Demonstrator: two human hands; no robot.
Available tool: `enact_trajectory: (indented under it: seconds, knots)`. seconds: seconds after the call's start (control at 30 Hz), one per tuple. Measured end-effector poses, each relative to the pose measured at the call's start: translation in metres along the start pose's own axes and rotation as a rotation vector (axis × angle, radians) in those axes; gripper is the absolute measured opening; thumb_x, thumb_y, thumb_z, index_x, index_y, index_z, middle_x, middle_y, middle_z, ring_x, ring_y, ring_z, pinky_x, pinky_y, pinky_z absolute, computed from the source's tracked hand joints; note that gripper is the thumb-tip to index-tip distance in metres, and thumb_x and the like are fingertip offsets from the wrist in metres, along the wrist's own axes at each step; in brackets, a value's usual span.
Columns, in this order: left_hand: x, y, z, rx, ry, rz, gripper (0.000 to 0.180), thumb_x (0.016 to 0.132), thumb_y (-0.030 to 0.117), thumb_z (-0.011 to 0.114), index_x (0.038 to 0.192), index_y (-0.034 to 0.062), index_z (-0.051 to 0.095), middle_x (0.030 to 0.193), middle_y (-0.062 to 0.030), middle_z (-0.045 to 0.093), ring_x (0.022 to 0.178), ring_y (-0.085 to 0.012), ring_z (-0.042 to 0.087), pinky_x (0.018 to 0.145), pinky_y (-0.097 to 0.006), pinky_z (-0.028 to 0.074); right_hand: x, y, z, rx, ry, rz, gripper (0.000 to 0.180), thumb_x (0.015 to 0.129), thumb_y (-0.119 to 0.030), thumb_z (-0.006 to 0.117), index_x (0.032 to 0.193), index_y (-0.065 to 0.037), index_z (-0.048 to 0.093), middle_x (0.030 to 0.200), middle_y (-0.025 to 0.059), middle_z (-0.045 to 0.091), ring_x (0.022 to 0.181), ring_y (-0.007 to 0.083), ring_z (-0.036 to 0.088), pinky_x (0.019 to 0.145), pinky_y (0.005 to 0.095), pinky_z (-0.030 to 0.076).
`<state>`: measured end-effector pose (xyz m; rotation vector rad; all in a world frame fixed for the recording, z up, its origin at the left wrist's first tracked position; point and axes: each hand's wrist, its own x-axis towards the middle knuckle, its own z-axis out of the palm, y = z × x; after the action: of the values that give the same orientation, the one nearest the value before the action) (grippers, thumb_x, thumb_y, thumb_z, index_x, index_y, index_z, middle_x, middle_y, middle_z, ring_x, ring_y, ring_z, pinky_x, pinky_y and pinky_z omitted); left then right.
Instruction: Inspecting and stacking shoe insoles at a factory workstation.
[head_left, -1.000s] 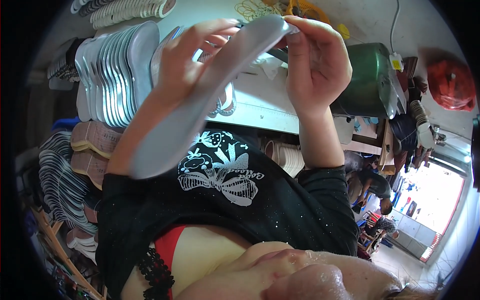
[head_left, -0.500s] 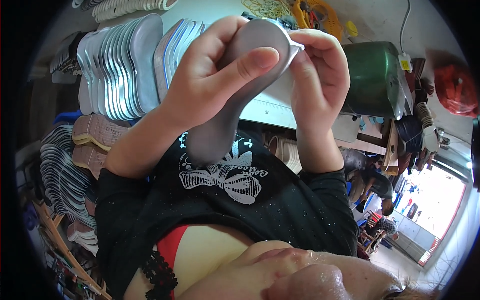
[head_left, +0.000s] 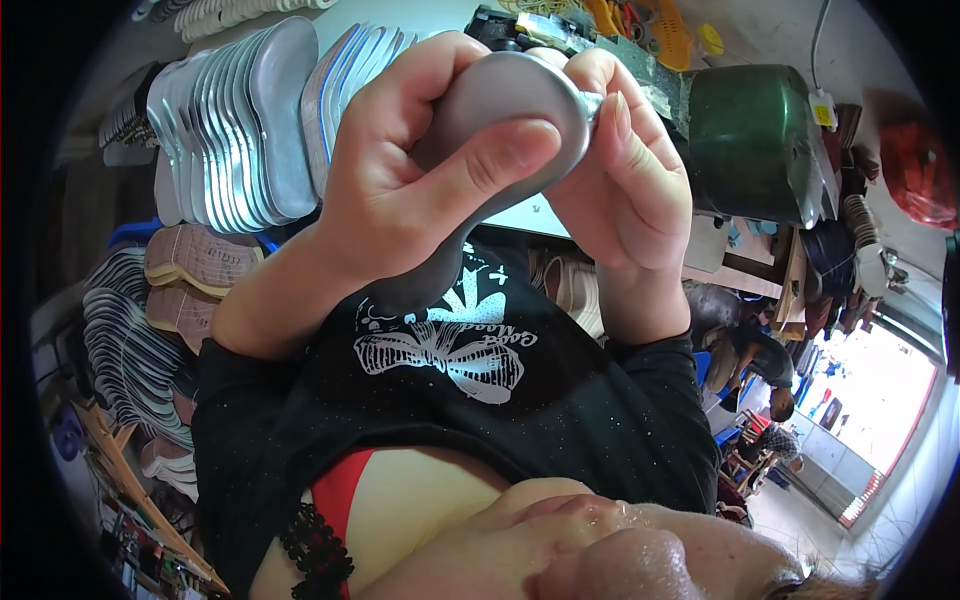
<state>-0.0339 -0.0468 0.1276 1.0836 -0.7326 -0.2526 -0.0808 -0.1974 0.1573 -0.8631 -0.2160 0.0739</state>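
Observation:
A grey insole (head_left: pixel 500 90) is held up in front of my chest, its wide end at the top and its narrower end hanging down toward my shirt. My left hand (head_left: pixel 395 190) grips it from the left, thumb pressed flat across its face and fingers curled behind. At the insole's right edge, my right hand (head_left: pixel 635 180) pinches a small light fold of the covering between thumb and fingers. The back of the insole is hidden from me.
Behind my left hand stands a row of silvery-grey insoles (head_left: pixel 230 120) on the white table. Brown insoles (head_left: pixel 200 260) are stacked lower left. A green rounded machine housing (head_left: pixel 750 145) is at right, a yellow basket (head_left: pixel 655 30) beyond. Other people (head_left: pixel 755 365) sit at far right.
The insole has tilted, showing more of its rim and looking shorter. My right hand has turned inward, its thumb now pointing up, and the pulled fold looks smaller. The view has shifted slightly.

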Motion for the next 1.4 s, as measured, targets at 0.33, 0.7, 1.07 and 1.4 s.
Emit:
enact_trajectory:
  seconds: [0.33,0.7,1.07,1.4]
  knots:
    - [-0.011,-0.004,-0.004,-0.039,-0.023,0.043,0.021,0.092,0.021,0.057,0.097,0.0025,0.049,0.085,-0.0029,0.058,0.072,-0.0047,0.051,0.063,-0.017,0.040,-0.007,-0.012,-0.002,-0.027,-0.074,0.146,0.011,0.095,-0.014,0.050,0.098,-0.003,0.048,0.103,0.0069,0.054,0.080,0.0071,0.050,0.067,0.0207,0.042]
    - [0.006,0.002,0.001,-0.120,0.187,0.141,0.033,0.097,0.036,0.042,0.094,0.0038,0.045,0.068,-0.0035,0.047,0.048,-0.0128,0.049,0.048,-0.023,0.041,-0.010,0.040,-0.030,-0.192,0.159,0.299,0.015,0.092,-0.017,0.057,0.094,-0.003,0.050,0.078,-0.0003,0.051,0.067,0.0067,0.045,0.064,0.0215,0.038]
    - [0.043,-0.024,-0.023,-0.264,-0.338,-0.765,0.041,0.096,0.037,0.045,0.111,0.0003,0.051,0.080,-0.0047,0.058,0.061,-0.0075,0.051,0.053,-0.020,0.041,0.000,0.000,-0.066,-1.008,0.032,-0.381,0.027,0.075,0.006,0.064,0.101,0.000,0.060,0.098,0.0099,0.060,0.083,0.0156,0.057,0.070,0.0257,0.045]
    - [0.169,0.005,-0.070,1.168,-1.037,-0.452,0.023,0.081,0.018,0.064,0.095,0.0001,0.059,0.084,-0.0093,0.058,0.081,-0.0197,0.056,0.073,-0.032,0.044,-0.002,0.057,-0.078,-0.287,0.537,-0.187,0.007,0.085,0.002,0.061,0.086,0.003,0.054,0.087,0.0094,0.064,0.077,0.0137,0.066,0.068,0.0242,0.054]
